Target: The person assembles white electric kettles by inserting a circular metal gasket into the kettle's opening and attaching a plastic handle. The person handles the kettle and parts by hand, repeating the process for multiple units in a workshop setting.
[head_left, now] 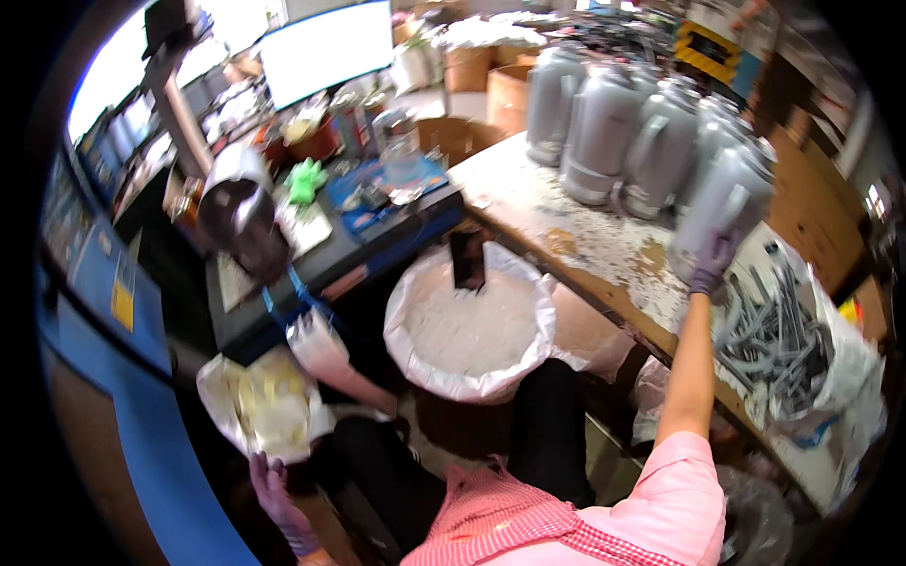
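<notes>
Several grey plastic jug bodies [604,132] with side handles stand grouped on the far part of the worktable to the right. My right hand [715,262], in a purple glove, is stretched out to the nearest grey jug [731,203], its fingers closed around the lower part of the handle. That jug leans in the view. Low at the left, my left hand [280,505], gloved too, holds nothing, with its fingers extended. It is just below a white-lined container [269,406] with pale yellowish-white pieces inside.
Between my knees and the benches stands a white-lined tub [472,330] of pale granules. Curved grey handle parts [779,330] fill a plastic bag on the right. The worktable [585,247] is littered with flakes. Blue machine panels [151,415] border my left, near a metal cylinder [241,203].
</notes>
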The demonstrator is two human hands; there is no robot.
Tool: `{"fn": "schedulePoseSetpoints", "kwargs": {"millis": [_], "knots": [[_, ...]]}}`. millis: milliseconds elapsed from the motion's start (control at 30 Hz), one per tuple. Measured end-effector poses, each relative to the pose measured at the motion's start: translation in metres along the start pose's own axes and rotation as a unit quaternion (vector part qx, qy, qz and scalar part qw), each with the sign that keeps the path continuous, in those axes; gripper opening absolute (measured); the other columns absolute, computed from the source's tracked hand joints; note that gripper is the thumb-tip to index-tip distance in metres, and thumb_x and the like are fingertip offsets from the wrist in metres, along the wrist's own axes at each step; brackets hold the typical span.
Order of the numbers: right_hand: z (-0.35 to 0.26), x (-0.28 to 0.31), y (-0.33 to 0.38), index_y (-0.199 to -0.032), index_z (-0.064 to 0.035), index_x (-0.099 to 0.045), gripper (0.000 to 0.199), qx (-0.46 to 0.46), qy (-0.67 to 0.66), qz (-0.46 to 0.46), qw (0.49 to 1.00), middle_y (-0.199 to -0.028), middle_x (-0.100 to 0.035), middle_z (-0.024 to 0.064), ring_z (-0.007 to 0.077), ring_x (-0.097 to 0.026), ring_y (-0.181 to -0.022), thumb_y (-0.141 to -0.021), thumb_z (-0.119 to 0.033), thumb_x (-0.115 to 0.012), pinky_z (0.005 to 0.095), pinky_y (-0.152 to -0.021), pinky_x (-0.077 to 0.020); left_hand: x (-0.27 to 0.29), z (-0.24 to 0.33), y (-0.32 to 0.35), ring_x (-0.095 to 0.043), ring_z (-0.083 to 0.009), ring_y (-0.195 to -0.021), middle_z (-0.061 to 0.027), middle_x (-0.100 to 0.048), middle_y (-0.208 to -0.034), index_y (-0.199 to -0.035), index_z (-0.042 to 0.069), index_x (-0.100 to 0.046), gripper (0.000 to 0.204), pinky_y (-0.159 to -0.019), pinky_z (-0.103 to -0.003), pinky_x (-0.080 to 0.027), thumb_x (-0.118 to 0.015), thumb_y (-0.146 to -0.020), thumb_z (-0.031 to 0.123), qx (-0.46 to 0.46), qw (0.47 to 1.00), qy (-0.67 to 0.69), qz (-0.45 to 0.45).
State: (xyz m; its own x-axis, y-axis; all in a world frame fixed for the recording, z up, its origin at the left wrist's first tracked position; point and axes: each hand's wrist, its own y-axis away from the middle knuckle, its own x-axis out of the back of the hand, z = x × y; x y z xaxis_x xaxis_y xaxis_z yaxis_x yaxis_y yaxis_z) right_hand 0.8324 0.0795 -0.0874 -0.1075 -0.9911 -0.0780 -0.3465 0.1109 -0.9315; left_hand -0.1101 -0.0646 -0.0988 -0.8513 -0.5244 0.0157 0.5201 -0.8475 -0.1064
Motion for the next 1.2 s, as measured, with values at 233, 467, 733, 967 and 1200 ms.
{"fn": "schedulePoseSetpoints", "kwargs": {"millis": [233, 467, 733, 967, 1200], "knots": [[-0.166, 0.017, 0.042, -0.144, -0.0026, -0.041, 0.047, -0.140, -0.232, -0.153, 0.951, -0.146, -0.045, 0.0174, 0.0304, -0.046, -0.134, -0.102, -0.020, -0.052, 0.0444, -0.114, -0.0390, 0.243, -0.163, 0.182, -0.043, -0.0332, -0.141, -0.0191, -0.036, -0.155, -0.160, 0.032, -0.016, 0.061, -0.109, -0.051, -0.045, -0.044, -0.105, 0.028, 0.276, 0.900, 0.123, 0.316], [-0.331, 0.116, 0.198, -0.139, 0.0061, -0.050, 0.042, -0.122, -0.172, -0.533, 0.820, -0.149, -0.046, 0.0193, 0.0310, -0.045, -0.137, -0.103, -0.014, -0.056, 0.0403, -0.115, -0.0362, 0.250, -0.252, 0.283, -0.028, -0.0343, -0.147, -0.0147, -0.026, -0.161, -0.160, 0.021, -0.017, 0.101, -0.114, -0.052, -0.038, -0.063, -0.078, 0.060, 0.343, 0.570, 0.511, 0.544], [-0.415, 0.131, 0.212, -0.132, 0.0072, -0.056, 0.033, -0.066, -0.280, -0.663, 0.691, -0.147, -0.050, 0.0204, 0.0320, -0.047, -0.138, -0.102, -0.006, -0.054, 0.0412, -0.116, -0.0349, 0.276, -0.309, 0.295, -0.016, -0.0348, -0.151, -0.0098, -0.017, -0.166, -0.161, 0.017, -0.016, 0.123, -0.114, -0.063, -0.031, -0.073, -0.069, 0.077, 0.181, 0.499, 0.550, 0.644], [-0.445, 0.143, 0.199, -0.130, 0.0058, -0.060, 0.031, -0.070, -0.260, -0.691, 0.671, -0.146, -0.052, 0.0191, 0.0293, -0.048, -0.137, -0.100, -0.002, -0.052, 0.0395, -0.116, -0.0338, 0.272, -0.360, 0.261, -0.029, -0.0327, -0.146, -0.0071, -0.024, -0.165, -0.160, 0.025, -0.020, 0.088, -0.109, -0.066, -0.033, -0.053, -0.089, 0.066, 0.305, 0.475, 0.464, 0.683], [-0.481, 0.151, 0.209, -0.125, 0.0041, -0.063, 0.029, -0.069, -0.315, -0.711, 0.625, -0.140, -0.057, 0.0194, 0.0282, -0.054, -0.131, -0.098, 0.000, -0.053, 0.0382, -0.113, -0.0379, 0.284, -0.353, 0.221, -0.058, -0.0218, -0.116, -0.0074, -0.061, -0.130, -0.130, 0.010, -0.059, 0.055, -0.089, -0.043, -0.055, -0.061, -0.088, 0.045, 0.196, 0.497, 0.488, 0.690]]}}
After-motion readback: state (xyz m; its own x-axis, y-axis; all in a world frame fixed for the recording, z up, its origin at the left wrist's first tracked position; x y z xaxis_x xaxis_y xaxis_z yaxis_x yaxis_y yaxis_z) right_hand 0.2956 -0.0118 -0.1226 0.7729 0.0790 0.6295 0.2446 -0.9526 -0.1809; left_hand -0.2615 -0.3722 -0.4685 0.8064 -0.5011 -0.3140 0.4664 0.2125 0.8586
